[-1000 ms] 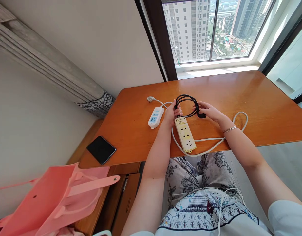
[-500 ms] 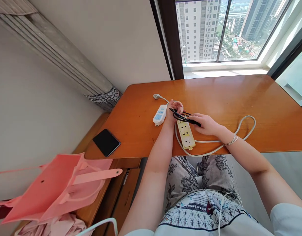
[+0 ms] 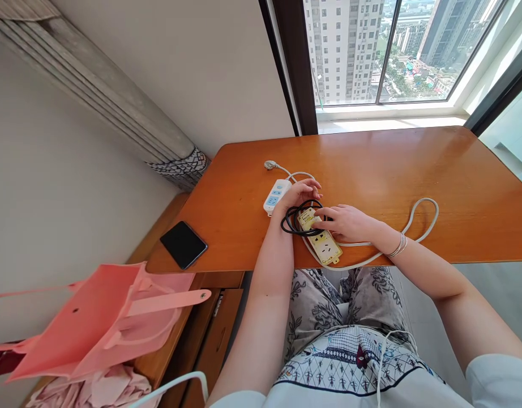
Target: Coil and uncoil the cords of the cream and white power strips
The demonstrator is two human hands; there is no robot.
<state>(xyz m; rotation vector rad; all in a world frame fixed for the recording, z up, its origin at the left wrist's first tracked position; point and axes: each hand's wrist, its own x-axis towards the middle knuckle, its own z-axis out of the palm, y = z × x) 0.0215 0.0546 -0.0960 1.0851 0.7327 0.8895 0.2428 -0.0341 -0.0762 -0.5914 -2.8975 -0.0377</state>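
Note:
A black cable (image 3: 290,220), looped into a loose coil, lies over a yellowed white power strip (image 3: 324,247) at the table's front edge. My right hand (image 3: 348,222) rests over the coil and the strip, its fingers stretched and apart; part of the cable shows between them. Just beyond the coil is my left hand (image 3: 301,194), fingers loosely extended and holding nothing visible; its wrist lies against the coil. Partly behind that hand stands a smaller white power strip (image 3: 274,194) with blue sockets. Its white plug (image 3: 270,165) lies on the table behind it.
The wooden table (image 3: 244,238) holds a black phone (image 3: 183,245) at its left. A white cord (image 3: 431,226) loops out to the right, passing under my right wrist. A pink bag (image 3: 99,317) is beside the table at lower left. Behind is a window (image 3: 350,56).
The black cable coil has come down and left onto the yellowed strip, which has turned slightly. My right hand's fingers have spread. My left hand's fingers have straightened.

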